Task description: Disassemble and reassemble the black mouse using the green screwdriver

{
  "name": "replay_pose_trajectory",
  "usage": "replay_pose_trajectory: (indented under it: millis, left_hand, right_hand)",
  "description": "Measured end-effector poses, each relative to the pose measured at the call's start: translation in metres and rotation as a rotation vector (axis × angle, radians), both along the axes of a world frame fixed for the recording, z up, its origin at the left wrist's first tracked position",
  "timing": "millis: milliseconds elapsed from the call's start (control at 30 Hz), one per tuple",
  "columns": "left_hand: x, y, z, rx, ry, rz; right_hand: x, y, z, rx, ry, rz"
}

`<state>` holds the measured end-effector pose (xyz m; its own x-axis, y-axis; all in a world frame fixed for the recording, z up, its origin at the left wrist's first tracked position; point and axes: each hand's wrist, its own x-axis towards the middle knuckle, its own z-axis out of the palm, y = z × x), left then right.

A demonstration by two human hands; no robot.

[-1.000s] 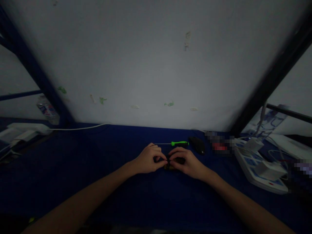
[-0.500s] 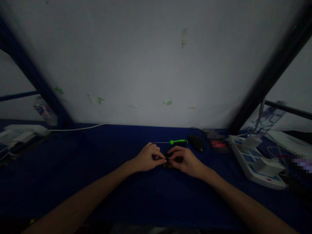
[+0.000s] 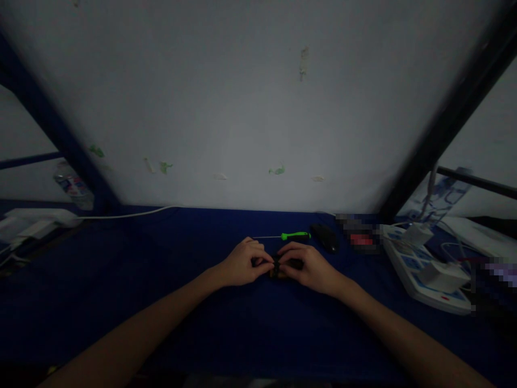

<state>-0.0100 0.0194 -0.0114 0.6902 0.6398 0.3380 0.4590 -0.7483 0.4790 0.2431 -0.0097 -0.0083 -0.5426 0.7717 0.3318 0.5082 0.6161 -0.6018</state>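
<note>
At far left, a clear plastic bottle (image 3: 72,184) with a blue-and-red label stood beyond a dark blue metal frame post (image 3: 52,121), its writing too small to read. A thin white cable (image 3: 125,215) ran along the back edge of a dark blue cloth surface (image 3: 121,302). At the middle, the left hand (image 3: 244,264) and the right hand (image 3: 309,267) came together, both closed in a grasp, pinching a small dark object (image 3: 280,272) between their fingertips just above the cloth. Just behind lay a slim screwdriver with a bright green handle (image 3: 294,235), then a black computer mouse (image 3: 325,237). At right, a white power strip (image 3: 407,269) carried white plug adapters (image 3: 442,277), its printing unreadable
</note>
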Motion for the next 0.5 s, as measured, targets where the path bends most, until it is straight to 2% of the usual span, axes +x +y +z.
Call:
replay_pose_trajectory:
  millis: [233, 500]
  left_hand:
    - [0.0004, -0.0021, 0.0016, 0.012, -0.019, 0.02]
    - [-0.0003, -0.0021, 0.0027, 0.028, -0.046, 0.025]
  right_hand:
    - [0.0007, -0.0009, 0.0054, 0.025, 0.025, 0.024]
    - [0.0018, -0.0023, 0.0067, -0.025, 0.026, 0.012]
